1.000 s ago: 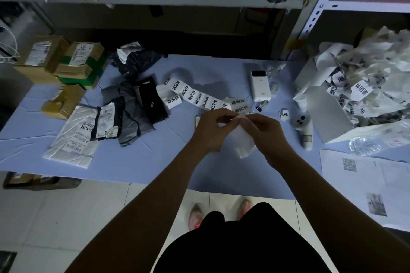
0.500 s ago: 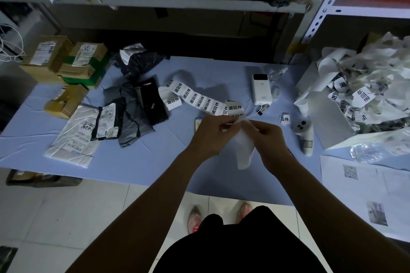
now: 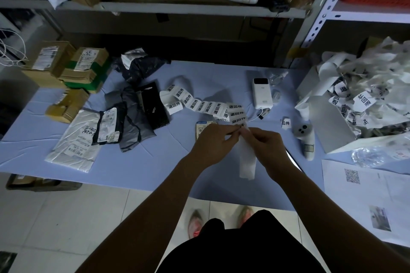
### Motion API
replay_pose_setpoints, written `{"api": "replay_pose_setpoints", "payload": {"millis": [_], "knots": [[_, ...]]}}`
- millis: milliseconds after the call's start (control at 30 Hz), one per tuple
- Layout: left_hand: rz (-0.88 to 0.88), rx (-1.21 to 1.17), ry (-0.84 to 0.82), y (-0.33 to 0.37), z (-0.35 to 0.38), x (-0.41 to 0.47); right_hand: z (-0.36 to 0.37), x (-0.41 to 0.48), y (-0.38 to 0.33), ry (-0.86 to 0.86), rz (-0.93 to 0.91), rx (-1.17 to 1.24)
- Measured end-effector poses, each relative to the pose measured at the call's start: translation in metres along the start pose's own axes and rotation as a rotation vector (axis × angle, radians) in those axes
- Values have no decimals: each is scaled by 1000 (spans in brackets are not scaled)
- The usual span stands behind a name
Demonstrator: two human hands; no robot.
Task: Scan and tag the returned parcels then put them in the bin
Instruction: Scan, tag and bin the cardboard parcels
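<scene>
A long strip of white return labels printed with black characters runs across the blue table to my hands. My left hand and my right hand both pinch the strip's near end above the table's front. A blank backing strip hangs down below my fingers. A small parcel with a printed label lies partly hidden under my left hand. Grey and black bag parcels and a white bag parcel lie at the left. A white handheld scanner lies right of my hands.
Cardboard boxes are stacked at the back left. A white power bank lies at the back. A box heaped with used label backing stands at the right, printed sheets in front of it. Shelves hang above.
The backing strip has come further off and hangs longer below my fingers. My hands have stayed together over the table's front.
</scene>
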State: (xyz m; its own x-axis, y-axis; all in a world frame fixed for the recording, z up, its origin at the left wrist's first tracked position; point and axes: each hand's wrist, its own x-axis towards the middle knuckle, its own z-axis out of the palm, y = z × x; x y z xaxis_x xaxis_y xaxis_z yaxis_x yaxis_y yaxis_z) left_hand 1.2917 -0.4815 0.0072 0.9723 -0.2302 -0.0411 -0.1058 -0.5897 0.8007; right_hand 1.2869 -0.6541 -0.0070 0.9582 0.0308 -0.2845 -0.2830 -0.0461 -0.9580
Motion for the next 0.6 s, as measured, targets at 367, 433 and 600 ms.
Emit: {"api": "replay_pose_setpoints", "payload": {"millis": [367,433,600], "knots": [[-29,-105,113,-8,2,5,-4,1,-8,-48,-145,-244],[-22,-86,94,-8,3,3,-5,1,-8,-53,-171,-279],[74,54,149,-10,3,0,-7,3,-5,-64,-159,-338]]}}
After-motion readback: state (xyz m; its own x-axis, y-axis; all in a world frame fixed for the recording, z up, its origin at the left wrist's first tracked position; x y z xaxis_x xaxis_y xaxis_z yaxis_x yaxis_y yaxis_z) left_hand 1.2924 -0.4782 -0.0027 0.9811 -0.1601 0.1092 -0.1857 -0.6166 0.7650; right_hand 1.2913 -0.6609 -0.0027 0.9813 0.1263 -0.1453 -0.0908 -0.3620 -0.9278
